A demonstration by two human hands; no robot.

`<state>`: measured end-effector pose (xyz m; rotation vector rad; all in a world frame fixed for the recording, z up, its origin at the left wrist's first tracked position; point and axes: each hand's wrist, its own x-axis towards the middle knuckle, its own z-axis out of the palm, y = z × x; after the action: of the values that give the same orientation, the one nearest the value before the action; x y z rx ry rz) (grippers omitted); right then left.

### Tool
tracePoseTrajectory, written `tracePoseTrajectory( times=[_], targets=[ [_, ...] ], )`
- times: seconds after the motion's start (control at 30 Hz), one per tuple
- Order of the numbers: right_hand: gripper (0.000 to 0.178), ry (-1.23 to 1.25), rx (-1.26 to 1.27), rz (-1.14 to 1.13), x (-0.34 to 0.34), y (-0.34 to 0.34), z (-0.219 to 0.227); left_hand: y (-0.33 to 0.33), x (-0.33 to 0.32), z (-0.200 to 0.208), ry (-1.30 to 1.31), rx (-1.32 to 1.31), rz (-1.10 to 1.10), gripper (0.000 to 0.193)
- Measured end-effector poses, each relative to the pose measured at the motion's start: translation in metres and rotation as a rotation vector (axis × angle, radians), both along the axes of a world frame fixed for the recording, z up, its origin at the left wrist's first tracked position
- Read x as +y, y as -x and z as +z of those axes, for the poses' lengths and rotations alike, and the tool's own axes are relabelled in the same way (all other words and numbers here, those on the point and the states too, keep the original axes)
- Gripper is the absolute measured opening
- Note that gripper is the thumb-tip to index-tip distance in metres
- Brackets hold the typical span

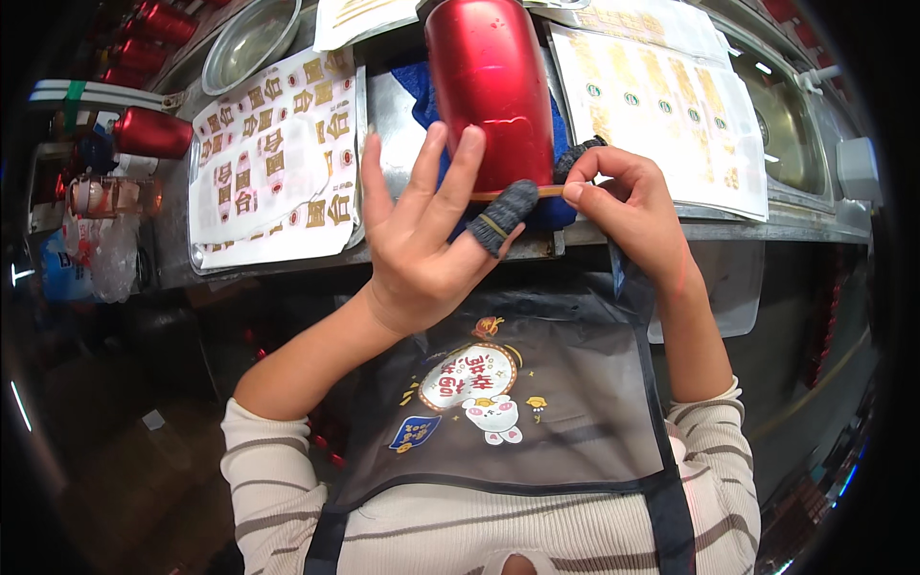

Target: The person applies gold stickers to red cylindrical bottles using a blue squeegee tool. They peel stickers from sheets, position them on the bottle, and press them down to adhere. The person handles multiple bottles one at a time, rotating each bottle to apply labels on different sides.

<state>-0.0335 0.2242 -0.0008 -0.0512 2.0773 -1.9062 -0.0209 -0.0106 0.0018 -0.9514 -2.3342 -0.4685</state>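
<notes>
A shiny red metallic bottle-like cylinder (494, 91) lies on a blue cloth (414, 88), with its near end toward me. Along that end runs a thin orange-brown strip (548, 192). My right hand (628, 206) pinches the strip's right end between thumb and fingertip; a dark knit finger cover (581, 153) shows beside that hand. The fingers of my left hand (422, 240) are spread, some of them over the red surface. Its digit in a grey knit finger cover (505, 218) rests at the strip; whether it presses the strip is unclear.
Sheets with gold prints lie on the left (273, 158) and right (661, 115) of the metal worktop. A metal bowl (251, 43) stands far left, a metal basin (791, 125) far right. More red cylinders (153, 132) are at the left. My dark apron (575, 402) hangs below the worktop edge.
</notes>
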Motion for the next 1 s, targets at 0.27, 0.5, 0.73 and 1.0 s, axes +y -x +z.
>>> tracePoseTrajectory(
  times=[0.27,0.5,0.73,1.0],
  targets=[
    [0.008,0.039,0.012,0.010,0.000,-0.003,0.001,0.015,0.020,-0.002,-0.088,-0.012,0.028,0.055],
    [0.010,0.039,0.064,-0.011,-0.003,-0.004,-0.002,-0.010,-0.012,-0.028,-0.329,-0.272,0.032,0.057],
    [0.008,0.034,0.004,-0.025,-0.002,-0.004,-0.002,-0.017,-0.020,-0.035,-0.175,-0.196,0.021,0.036],
    [0.009,0.059,0.031,-0.021,0.000,-0.002,-0.007,-0.003,-0.008,-0.008,-0.038,-0.064,-0.031,0.028]
  ],
)
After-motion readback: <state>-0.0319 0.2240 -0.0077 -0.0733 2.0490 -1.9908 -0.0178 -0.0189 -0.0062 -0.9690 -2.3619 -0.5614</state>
